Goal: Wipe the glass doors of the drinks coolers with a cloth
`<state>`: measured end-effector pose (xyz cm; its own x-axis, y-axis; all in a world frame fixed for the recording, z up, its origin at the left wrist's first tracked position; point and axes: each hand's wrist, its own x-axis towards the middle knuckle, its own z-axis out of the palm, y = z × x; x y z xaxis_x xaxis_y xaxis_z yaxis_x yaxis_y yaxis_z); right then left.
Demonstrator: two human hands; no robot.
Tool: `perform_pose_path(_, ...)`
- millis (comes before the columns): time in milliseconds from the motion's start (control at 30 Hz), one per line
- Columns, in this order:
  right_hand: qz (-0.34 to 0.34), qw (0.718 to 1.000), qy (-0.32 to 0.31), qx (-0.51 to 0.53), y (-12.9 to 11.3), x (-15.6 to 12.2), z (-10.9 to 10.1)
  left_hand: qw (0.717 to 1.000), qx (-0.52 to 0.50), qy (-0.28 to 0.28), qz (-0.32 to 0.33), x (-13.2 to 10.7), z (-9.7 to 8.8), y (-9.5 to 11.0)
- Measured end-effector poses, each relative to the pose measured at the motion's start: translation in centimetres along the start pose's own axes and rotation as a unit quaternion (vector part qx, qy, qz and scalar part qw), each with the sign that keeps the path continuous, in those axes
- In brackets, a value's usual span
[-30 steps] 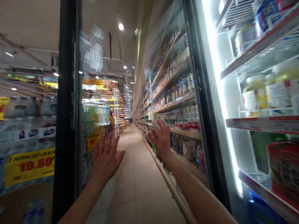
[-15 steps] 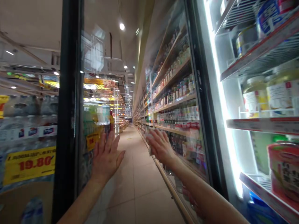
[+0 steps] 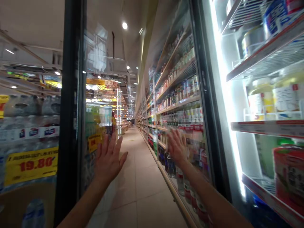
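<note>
My left hand (image 3: 108,158) is open, its palm flat against the glass of an opened fridge door (image 3: 95,79) with a black frame (image 3: 68,110). My right hand (image 3: 177,147) is a little blurred. It lies with fingers stretched upward on the glass of the neighbouring closed fridge door (image 3: 178,63), in front of rows of bottles (image 3: 187,114). No cloth shows under or around this hand now.
To the right, the lit open fridge holds shelves (image 3: 268,126) of jars and tubs. A long tiled aisle (image 3: 142,183) runs ahead between the doors. On the left, behind the glass, are stacked water bottles and a yellow price sign (image 3: 30,164).
My right hand has slid right and slightly down across the glass; the white cloth seen under it earlier is out of sight. My left hand has stayed on the open door.
</note>
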<state>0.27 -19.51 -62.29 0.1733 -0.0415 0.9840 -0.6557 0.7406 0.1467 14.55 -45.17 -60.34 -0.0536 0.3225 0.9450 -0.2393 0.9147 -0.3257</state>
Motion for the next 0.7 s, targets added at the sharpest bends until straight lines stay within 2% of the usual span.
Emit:
perform_pose_path(67,0.139,0.986,0.082,-0.038,1.3,-0.4,-0.3,1.000,0.008,0.004,0.009,-0.2,0.2,0.3)
perform_pose_path(100,0.175,0.978,0.104,-0.044,1.0,-0.4,-0.1,1.000,0.011,0.007,0.013,-0.3,0.3,0.5)
perform_pose_path(133,0.183,0.976,0.109,-0.044,-0.2,-0.4,0.1,1.000,0.012,0.009,0.015,-0.5,0.3,0.8)
perform_pose_path(200,0.123,0.990,0.069,-0.022,-4.1,-0.3,0.8,1.000,0.010,0.016,0.017,-1.0,0.4,1.3)
perform_pose_path(267,0.014,1.000,0.015,0.021,-7.9,-0.5,1.3,1.000,0.004,0.016,0.012,-1.5,0.4,1.7)
perform_pose_path(300,-0.028,0.999,-0.004,0.035,-8.8,-0.7,1.4,1.000,0.001,0.015,0.011,-1.7,0.4,1.8)
perform_pose_path(367,-0.057,0.997,-0.018,0.038,-7.9,-1.4,1.0,1.000,-0.004,0.009,0.008,-1.8,0.3,2.0)
perform_pose_path(400,-0.034,0.999,-0.009,0.025,-6.3,-1.8,0.6,1.000,-0.005,0.007,0.006,-1.8,0.3,2.0)
perform_pose_path(500,0.141,0.988,0.061,-0.031,-1.1,-2.7,-0.4,1.000,-0.005,0.016,0.009,-1.6,0.4,1.9)
perform_pose_path(567,0.219,0.971,0.089,-0.041,-0.5,-3.1,-0.4,1.000,-0.006,0.027,0.012,-1.4,0.5,1.8)
perform_pose_path(600,0.214,0.973,0.080,-0.033,-1.4,-3.2,-0.2,0.999,-0.009,0.032,0.014,-1.4,0.5,1.7)
perform_pose_path(633,0.168,0.984,0.054,-0.013,-2.7,-3.5,0.0,0.999,-0.011,0.035,0.017,-1.4,0.6,1.7)
perform_pose_path(700,0.029,0.999,-0.010,0.041,-5.5,-4.1,0.5,0.999,-0.012,0.044,0.025,-1.8,0.5,1.9)
